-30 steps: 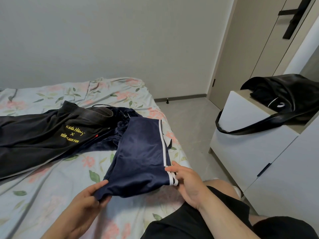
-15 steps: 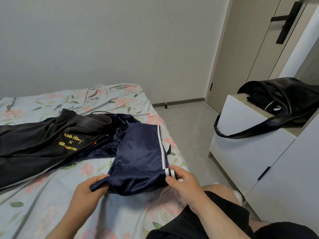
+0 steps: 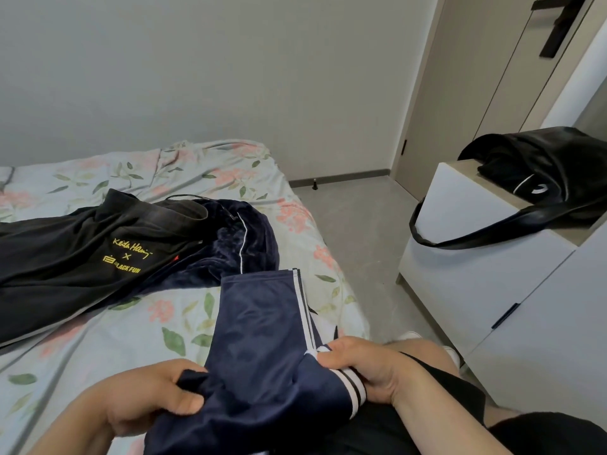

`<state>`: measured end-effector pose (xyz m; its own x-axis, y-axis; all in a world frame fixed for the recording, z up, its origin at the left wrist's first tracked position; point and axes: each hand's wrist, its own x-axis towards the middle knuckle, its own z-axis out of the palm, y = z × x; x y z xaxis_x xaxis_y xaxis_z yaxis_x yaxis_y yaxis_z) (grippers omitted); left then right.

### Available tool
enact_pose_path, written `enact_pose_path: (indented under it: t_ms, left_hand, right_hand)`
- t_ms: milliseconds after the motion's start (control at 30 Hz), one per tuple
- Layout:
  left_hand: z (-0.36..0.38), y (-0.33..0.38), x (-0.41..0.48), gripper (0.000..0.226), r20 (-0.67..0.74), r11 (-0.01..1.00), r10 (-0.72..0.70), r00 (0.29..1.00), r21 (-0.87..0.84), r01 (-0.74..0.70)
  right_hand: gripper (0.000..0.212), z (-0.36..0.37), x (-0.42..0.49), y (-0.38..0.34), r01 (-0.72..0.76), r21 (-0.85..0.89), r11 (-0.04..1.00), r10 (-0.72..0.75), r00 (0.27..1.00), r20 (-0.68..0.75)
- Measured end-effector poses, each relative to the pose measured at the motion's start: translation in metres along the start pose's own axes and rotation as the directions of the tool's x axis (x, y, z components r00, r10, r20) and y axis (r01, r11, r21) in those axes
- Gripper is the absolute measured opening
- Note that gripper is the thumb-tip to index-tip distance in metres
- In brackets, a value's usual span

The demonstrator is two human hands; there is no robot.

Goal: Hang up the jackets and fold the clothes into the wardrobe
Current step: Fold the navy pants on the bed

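Note:
A shiny navy garment with white side stripes [image 3: 262, 330] lies folded across the near edge of the bed and onto my lap. My left hand [image 3: 147, 399] grips its left edge, thumb on top of the fabric. My right hand [image 3: 364, 366] grips the striped cuff end on the right. Behind it a dark blue velvet piece [image 3: 243, 244] is bunched up. A black jacket with yellow lettering [image 3: 98, 251] is spread over the left of the bed.
The floral bed sheet [image 3: 131, 326] covers the bed. A white cabinet [image 3: 476, 264] stands at the right with a black bag [image 3: 551, 172] on top, its strap hanging down. Beige wardrobe doors [image 3: 476, 77] rise at the back right. Grey floor [image 3: 358, 231] lies between.
Both hands pulled the navy garment toward me, off the velvet piece, and its near end now rests on my lap. The velvet piece is uncovered.

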<state>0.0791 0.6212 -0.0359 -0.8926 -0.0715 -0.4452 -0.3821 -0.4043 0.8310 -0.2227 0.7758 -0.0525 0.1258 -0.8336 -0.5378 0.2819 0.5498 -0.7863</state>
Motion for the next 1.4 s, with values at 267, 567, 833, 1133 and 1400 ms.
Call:
enact_pose_path:
  t_ms: [267,567,833,1133,1400]
  left_hand:
    - [-0.037,-0.009,0.047,0.02,-0.788,0.945,0.148,0.598,-0.066,-0.321]
    - [-0.068,0.001,0.091,0.041,-0.749,0.968,0.252,0.613,0.205,-0.147]
    - [-0.112,0.003,0.141,0.008,-0.933,0.963,0.257,0.251,0.268,0.01]
    - [-0.094,-0.002,0.15,0.031,-0.972,0.939,0.173,0.16,0.212,0.269]
    - [-0.071,-0.007,0.109,0.049,-0.693,0.952,-0.284,0.663,-0.288,0.106]
  right_hand:
    - [0.04,-0.012,0.031,-0.001,0.213,0.217,0.953,-0.183,0.972,-0.148]
    - [0.042,-0.018,0.092,-0.015,0.25,-0.35,0.903,-0.388,0.823,-0.415]
    - [0.025,-0.046,0.15,-0.02,0.227,-0.411,0.883,-0.451,0.655,-0.607]
    - [0.018,-0.049,0.163,-0.014,-0.007,-0.522,0.853,-0.387,0.664,-0.64]
    - [0.042,-0.046,0.131,-0.014,-0.088,0.104,0.991,0.11,0.967,-0.23]
